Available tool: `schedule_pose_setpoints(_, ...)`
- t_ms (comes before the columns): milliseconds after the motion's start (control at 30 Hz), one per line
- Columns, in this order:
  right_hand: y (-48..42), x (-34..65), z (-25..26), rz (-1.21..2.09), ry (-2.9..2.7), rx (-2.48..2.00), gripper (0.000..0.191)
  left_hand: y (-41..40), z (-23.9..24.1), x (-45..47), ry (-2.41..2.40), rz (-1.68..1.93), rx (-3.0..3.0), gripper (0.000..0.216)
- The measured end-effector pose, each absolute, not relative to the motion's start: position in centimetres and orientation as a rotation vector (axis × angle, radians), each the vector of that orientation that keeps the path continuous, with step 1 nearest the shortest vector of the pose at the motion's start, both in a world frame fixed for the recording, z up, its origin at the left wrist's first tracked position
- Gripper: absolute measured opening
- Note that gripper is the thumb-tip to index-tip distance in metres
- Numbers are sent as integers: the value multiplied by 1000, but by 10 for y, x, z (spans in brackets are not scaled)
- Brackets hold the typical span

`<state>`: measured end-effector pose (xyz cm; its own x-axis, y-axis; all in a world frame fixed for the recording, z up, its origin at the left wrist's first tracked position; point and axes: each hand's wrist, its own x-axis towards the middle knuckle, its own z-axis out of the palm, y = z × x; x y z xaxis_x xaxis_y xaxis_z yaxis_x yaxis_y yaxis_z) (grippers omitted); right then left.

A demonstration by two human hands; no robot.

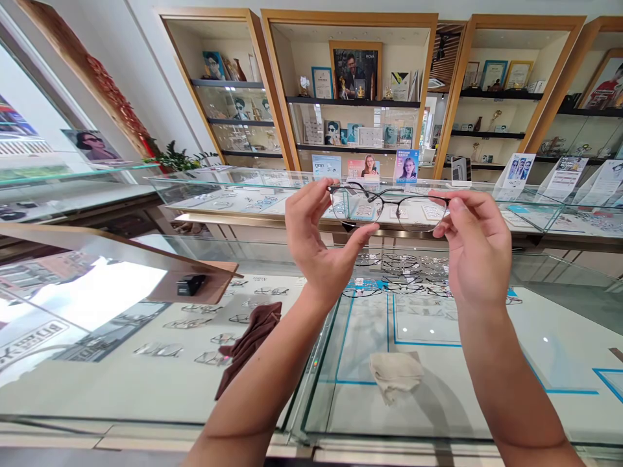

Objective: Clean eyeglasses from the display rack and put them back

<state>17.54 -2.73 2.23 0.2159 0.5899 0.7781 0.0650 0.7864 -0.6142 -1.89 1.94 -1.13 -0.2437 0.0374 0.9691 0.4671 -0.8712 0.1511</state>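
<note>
Each grip is closed on one end of a pair of glasses (389, 207). The left hand (316, 240) pinches the left corner of the thin dark frame between thumb and fingertips, and the right hand (474, 246) pinches the right corner the same way. The glasses hang level in the air at about chest height, well above the glass surface (487, 363) and touching nothing but the fingers. The lenses face away from the person, and the arms look folded or partly folded, though it is hard to tell. The work seems to be at the looking-over stage, with the pair out of the case and in hand. A beige cloth (395, 375) lies crumpled on the surface just below, and a brown cloth (248, 340) lies to its left, both apart from the hands. More frames (403, 275) sit in rows under the glass, and shelves (355, 102) of pictures and trophies line the far wall.
</note>
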Motion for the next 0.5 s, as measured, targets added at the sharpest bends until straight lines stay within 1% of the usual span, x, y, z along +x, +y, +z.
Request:
schedule_pose_setpoints(100, -25, 178, 22, 456, -1325, -600, 23, 19, -12, -19, -687, -2181, -1727, 85)
schedule_pose_setpoints(267, -18, 182, 20, 500, -1373, -579, 28, 18, -13, -16, -729, -2197, -1740, 85)
schedule_pose_setpoints(500, -16, 186, 21, 586, -1324, -571, 27, 17, -14, -12, -741, -2211, -1704, 77)
